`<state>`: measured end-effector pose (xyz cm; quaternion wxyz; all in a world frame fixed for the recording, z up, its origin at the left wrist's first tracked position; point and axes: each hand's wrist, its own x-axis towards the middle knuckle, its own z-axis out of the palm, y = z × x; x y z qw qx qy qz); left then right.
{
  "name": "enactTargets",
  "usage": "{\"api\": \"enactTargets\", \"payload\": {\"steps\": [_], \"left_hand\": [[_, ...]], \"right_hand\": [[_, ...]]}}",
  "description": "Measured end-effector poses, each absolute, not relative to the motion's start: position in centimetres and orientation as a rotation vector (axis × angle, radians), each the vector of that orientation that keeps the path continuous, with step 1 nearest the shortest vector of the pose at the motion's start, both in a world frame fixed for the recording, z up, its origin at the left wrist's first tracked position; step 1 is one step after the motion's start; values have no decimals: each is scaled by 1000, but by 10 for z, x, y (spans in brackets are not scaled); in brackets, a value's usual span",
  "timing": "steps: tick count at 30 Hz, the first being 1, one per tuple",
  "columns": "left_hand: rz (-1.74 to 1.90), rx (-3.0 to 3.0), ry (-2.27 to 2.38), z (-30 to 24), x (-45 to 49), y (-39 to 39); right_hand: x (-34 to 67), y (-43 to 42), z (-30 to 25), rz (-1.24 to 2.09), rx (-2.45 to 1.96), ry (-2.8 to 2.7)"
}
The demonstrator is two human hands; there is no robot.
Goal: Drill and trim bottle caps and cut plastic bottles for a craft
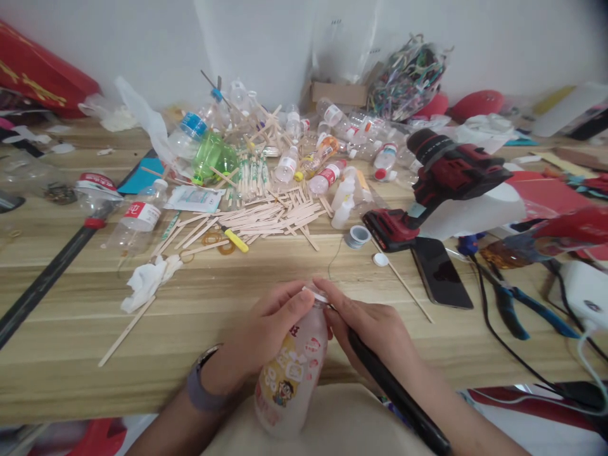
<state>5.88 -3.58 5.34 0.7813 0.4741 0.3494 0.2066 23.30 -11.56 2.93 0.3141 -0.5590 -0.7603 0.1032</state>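
My left hand point(259, 335) is wrapped round a frosted plastic bottle point(289, 380) with a cartoon label, held tilted at the table's near edge. My right hand point(373, 332) grips a long black tool point(396, 396) like a pen, its tip against the bottle's neck. A watch sits on my left wrist.
Ahead lie a pile of wooden sticks point(266, 218), several empty plastic bottles point(327, 152), a red cordless drill point(441, 180), a black phone point(439, 272), blue-handled pliers point(522, 307), a white cap point(380, 259), a tape roll point(357, 237), a crumpled tissue point(145, 282) and black cables at the right.
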Motion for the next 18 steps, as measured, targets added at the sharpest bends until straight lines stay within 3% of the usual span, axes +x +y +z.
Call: {"api": "enactTargets", "payload": {"steps": [8,18], "left_hand": [[432,1027,628,58,63,-31],[437,882,797,51,60,-35]], "right_hand": [[240,-110,62,116,-1420,-2208],[227,-112,32,226,-1536,-1935]]}}
